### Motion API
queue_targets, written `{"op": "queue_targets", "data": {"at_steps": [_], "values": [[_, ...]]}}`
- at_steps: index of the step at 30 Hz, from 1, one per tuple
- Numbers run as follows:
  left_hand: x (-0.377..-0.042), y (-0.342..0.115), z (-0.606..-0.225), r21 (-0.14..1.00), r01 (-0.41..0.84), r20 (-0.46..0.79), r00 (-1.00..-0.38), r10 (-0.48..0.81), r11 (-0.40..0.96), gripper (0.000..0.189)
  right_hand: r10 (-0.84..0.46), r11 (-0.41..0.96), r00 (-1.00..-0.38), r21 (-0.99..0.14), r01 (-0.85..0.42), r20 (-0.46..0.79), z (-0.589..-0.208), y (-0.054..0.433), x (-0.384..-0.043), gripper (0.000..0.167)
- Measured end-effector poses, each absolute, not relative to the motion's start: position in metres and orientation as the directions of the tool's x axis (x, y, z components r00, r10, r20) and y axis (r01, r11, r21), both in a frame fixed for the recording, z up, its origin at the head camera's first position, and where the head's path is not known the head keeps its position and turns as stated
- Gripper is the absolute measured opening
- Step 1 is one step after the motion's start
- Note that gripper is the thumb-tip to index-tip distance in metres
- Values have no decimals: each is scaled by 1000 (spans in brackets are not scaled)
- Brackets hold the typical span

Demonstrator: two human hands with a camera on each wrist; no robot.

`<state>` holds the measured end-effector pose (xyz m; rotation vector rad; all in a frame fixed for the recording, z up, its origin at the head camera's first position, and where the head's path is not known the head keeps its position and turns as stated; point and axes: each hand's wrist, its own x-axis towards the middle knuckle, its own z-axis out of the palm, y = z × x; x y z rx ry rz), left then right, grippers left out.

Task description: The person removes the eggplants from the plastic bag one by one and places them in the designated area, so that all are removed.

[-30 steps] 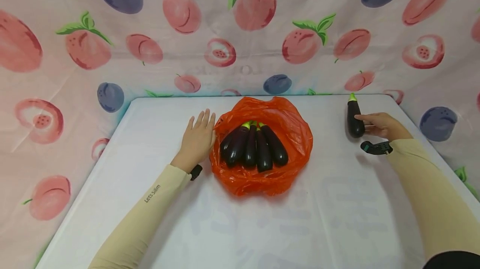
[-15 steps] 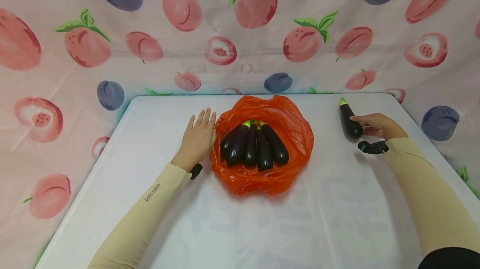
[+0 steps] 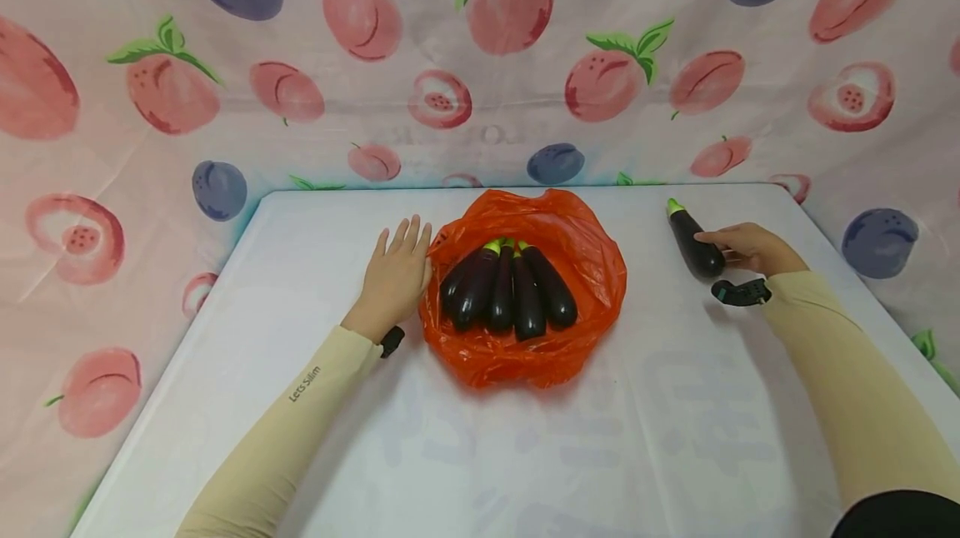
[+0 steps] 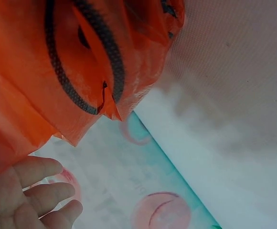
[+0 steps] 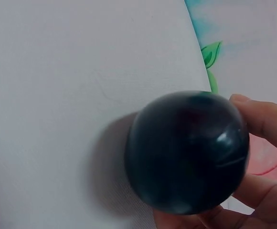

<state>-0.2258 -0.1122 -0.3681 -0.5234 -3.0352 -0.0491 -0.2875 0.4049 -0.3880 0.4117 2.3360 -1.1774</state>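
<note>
At the table's right side my right hand grips a dark purple eggplant, its green stem end pointing away and to the left. Close up in the right wrist view, the eggplant's round end hides part of the fingers curled about it. Several more eggplants lie fanned out in an open orange plastic bag at mid-table. Fingers extended, my left hand rests against the bag's left edge. In the left wrist view the bag's printed side hangs over that hand's fingers.
A white-covered table lies beneath everything. Behind it and at both sides hangs a fruit-printed cloth. Bare white tabletop separates the bag from the right hand.
My right hand has shifted slightly left with the eggplant, whose stem end has swung left from near upright to a slant. My left hand and the bag stay put.
</note>
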Motion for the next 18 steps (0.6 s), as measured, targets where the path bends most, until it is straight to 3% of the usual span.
{"op": "queue_targets", "data": {"at_steps": [8,10,14,15,16,18], "values": [[-226,-112,-367,33,332,57,-942,330,943,55,12,578,-848,-688,438,-530,-386,411,-285,79],[-226,-112,-367,33,335,59,-941,332,942,55,-9,555,-849,-709,435,-528,-386,413,-284,67],[-227,-111,-366,38,337,65,-940,335,941,55,-50,488,-846,-752,443,-531,-387,417,-282,22],[-227,-111,-365,37,338,66,-940,335,941,55,-62,482,-847,-759,437,-528,-387,417,-282,18],[-228,-112,-365,38,338,67,-940,335,940,55,-66,477,-846,-762,438,-528,-387,417,-282,16],[-228,-112,-365,35,340,67,-939,337,940,54,-64,491,-843,-753,439,-533,-385,418,-282,30]]}}
